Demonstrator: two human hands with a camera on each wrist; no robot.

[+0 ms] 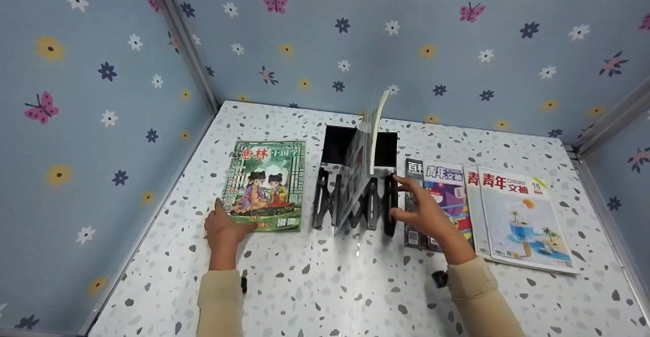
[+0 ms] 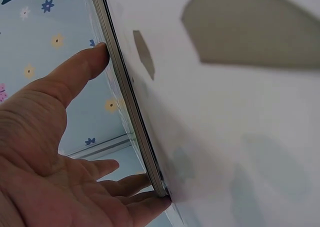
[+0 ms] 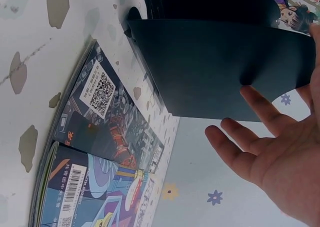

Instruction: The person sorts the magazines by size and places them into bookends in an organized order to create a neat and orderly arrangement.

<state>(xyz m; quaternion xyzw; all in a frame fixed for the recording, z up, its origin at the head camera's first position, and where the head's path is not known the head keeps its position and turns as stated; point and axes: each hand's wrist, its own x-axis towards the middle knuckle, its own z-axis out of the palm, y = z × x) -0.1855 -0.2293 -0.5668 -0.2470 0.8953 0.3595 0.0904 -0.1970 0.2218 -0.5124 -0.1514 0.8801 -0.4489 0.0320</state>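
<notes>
A green illustrated magazine [image 1: 271,167] lies flat at the left, two drawn figures on its cover. My left hand [image 1: 226,229] rests at its lower left corner, thumb and fingertips spread along the edges [image 2: 131,94]. In the middle stands a black expandable book rack [image 1: 332,144] with crisscross bars. One thin magazine [image 1: 355,174] is upright inside it, leaning a little. My right hand [image 1: 429,215] touches the outer face of the rack's right end panel [image 3: 200,62], the fingers fairly straight and spread.
To the right lie a dark magazine [image 1: 414,233], a purple one [image 1: 447,202] and overlapping white-covered ones [image 1: 525,225]. Flower-patterned walls [image 1: 436,37] enclose the speckled table [image 1: 304,286] at the back and sides.
</notes>
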